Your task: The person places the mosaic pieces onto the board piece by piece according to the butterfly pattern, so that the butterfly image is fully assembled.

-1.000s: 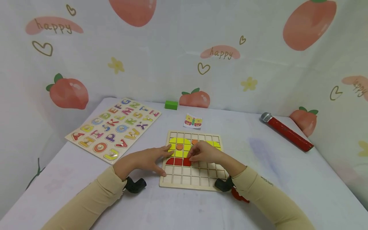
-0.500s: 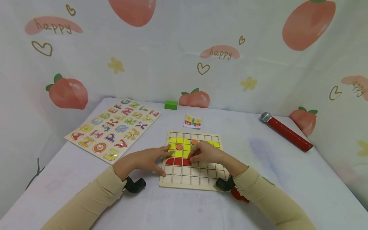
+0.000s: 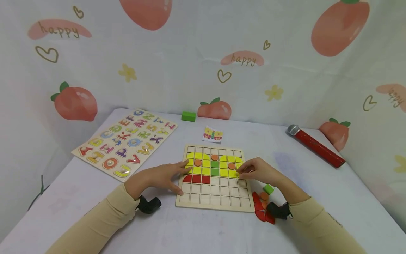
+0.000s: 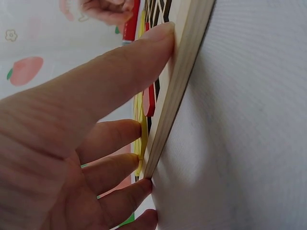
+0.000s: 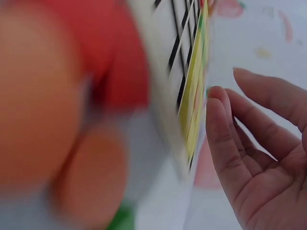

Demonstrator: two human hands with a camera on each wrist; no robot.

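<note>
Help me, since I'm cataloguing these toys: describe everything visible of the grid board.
The grid board is squarish, pale and wood-like, with raised lines dividing it into square cells inside a plain border. It lies flat on the white-covered table. Yellow pieces, three orange discs, two green squares and three red pieces sit in its cells; the nearest two rows look bare. The left hand touches its left side; the right hand is at its right side, contact unclear.

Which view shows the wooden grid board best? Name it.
The head view: it shows nearly the whole wooden grid board from above, with the left hand and right hand hiding only bits of its sides. The left wrist view shows mainly its edge; the right wrist view, a steep slice behind blurred red pieces.
</note>
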